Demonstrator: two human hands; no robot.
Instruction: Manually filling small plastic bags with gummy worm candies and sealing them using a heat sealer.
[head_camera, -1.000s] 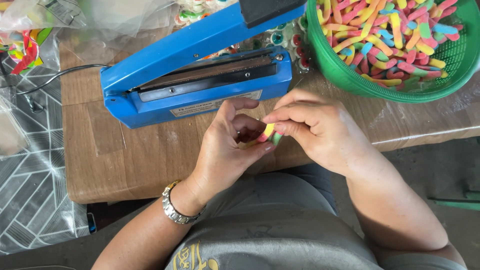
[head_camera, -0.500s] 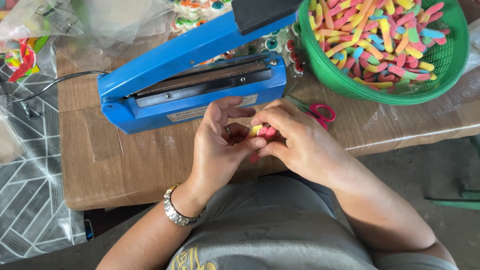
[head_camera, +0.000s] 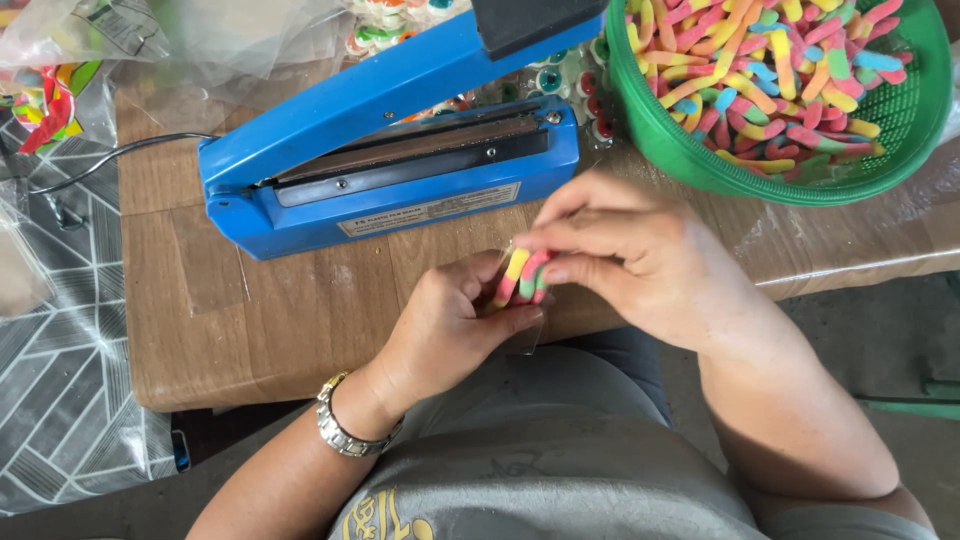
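Note:
My left hand (head_camera: 452, 330) and my right hand (head_camera: 630, 258) meet over the front edge of a wooden table (head_camera: 250, 320). Between their fingertips sit a few striped gummy worms (head_camera: 520, 277) in yellow, pink and green, inside a small clear plastic bag (head_camera: 527, 335) whose lower end hangs below my left thumb. The left fingers curl around the bag from below. The right fingers pinch the tops of the worms. A metal watch band (head_camera: 345, 430) circles my left wrist.
A blue heat sealer (head_camera: 400, 150) with its arm raised stands just behind my hands. A green basket (head_camera: 680, 150) of coloured gummy worms is at the back right. Clear bags of sweets (head_camera: 60, 80) lie at the back left, and a black cable (head_camera: 110, 165) runs to the sealer.
Both hands have stayed together at the table's front edge. The worms now stand out more clearly between the fingertips, and the clear bag shows below my left thumb.

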